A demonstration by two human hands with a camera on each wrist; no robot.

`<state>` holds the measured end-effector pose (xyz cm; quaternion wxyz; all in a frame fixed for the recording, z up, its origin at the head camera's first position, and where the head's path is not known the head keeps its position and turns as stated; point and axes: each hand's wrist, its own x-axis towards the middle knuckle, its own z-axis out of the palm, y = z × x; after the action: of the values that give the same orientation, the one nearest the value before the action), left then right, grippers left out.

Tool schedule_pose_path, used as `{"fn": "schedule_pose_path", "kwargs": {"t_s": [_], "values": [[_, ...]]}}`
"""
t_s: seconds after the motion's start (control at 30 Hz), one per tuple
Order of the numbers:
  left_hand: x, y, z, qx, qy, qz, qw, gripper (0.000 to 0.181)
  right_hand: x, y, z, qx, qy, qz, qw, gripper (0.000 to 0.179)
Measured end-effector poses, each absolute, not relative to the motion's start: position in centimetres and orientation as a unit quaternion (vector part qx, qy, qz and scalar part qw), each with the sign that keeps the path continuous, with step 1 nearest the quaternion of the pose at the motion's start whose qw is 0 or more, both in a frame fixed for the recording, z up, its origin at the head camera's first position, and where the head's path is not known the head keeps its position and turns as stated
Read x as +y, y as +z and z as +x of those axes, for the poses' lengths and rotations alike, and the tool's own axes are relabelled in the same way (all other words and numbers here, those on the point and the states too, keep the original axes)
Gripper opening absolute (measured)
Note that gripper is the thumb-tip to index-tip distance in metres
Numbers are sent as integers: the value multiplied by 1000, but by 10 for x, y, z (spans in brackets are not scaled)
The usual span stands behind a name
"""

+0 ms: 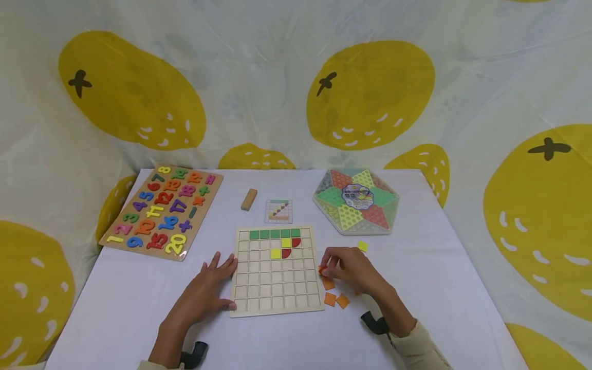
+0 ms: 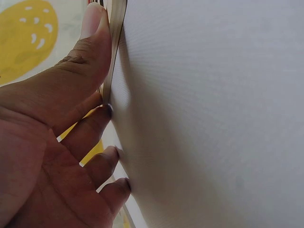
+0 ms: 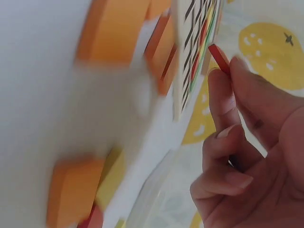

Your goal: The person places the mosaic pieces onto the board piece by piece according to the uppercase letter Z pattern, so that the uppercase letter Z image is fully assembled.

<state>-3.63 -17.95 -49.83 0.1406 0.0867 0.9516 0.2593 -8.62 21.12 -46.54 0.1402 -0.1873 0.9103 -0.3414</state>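
A wooden grid board point(image 1: 277, 290) lies in the middle of the table. It bears a row of green squares point(image 1: 275, 234), two yellow squares point(image 1: 276, 254) and two red quarter-round pieces point(image 1: 296, 242). My left hand point(image 1: 203, 290) rests beside the board with fingers spread, its thumb and fingertips touching the left edge. Near the right edge, my right hand point(image 1: 351, 267) pinches a thin red tile point(image 3: 221, 59) between thumb and index finger. Under and around that hand lie several orange square tiles point(image 1: 330, 299); it partly covers some loose pieces.
Behind the board lie a printed pattern card point(image 1: 279, 211) and a small wooden block point(image 1: 249, 200). A number puzzle board point(image 1: 159, 213) sits at the left, a hexagonal star-patterned game box point(image 1: 356, 200) at the back right. One loose yellow tile point(image 1: 363, 246) lies near the right hand.
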Motion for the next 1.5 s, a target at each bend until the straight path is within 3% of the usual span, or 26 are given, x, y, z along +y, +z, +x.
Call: {"fn": "schedule_pose_path", "kwargs": {"t_s": [0.3,0.77,1.1,1.5], "values": [[-178,-496,-35,951,261,86,144,110,164,-471,-82,914,-352,-155,132,16],[-179,-498,-36,950,263,86,144,112,101,-485,-103,930,-322,-130,119,18],[-179,-496,-37,951,261,84,143,111,82,-485,-109,946,-266,-145,117,27],[-178,-495,-36,949,264,84,148,110,81,-481,-110,954,-234,-152,107,22]]}}
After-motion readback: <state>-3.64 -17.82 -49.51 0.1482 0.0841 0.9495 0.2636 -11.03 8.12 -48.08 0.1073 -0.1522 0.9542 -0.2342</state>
